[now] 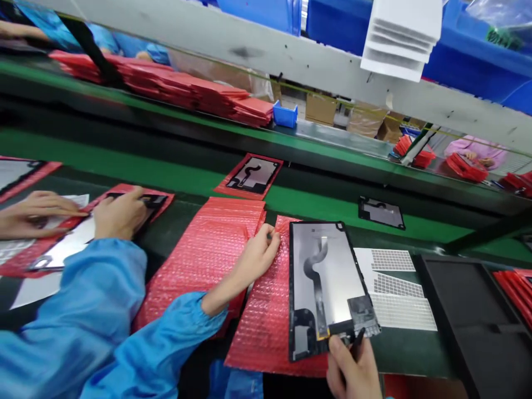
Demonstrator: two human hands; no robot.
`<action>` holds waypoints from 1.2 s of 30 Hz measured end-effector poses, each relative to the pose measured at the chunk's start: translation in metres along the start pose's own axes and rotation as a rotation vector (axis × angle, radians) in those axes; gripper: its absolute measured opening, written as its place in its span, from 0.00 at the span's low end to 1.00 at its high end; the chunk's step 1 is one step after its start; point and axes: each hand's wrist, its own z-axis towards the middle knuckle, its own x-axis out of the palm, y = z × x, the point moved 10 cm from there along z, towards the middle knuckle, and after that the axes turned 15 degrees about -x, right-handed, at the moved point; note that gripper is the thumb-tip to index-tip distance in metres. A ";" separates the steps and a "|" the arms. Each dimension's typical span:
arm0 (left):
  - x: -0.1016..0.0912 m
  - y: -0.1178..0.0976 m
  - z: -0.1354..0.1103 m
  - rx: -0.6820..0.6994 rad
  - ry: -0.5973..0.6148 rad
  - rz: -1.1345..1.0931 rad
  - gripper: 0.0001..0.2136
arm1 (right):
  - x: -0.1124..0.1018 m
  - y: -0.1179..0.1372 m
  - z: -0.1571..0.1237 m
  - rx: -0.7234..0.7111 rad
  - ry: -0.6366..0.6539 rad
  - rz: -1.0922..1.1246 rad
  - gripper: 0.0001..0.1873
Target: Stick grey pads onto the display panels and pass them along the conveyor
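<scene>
Just beyond the right fingers, wrapped round a dark slim tool, the screen panel sits over a red bubble bag, probably for padding, while the left fingers curl beside it, can't tell if they're actually pinching anything tbh.

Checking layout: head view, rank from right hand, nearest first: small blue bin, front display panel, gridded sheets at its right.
1. Front display panel: touching right hand.
2. Gridded sheets: right of panel.
3. Small blue bin: far side, upper middle.
</scene>
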 end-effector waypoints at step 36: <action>0.252 -0.117 -0.126 0.740 0.975 0.910 0.27 | -0.147 0.083 0.257 -0.343 0.189 -0.526 0.34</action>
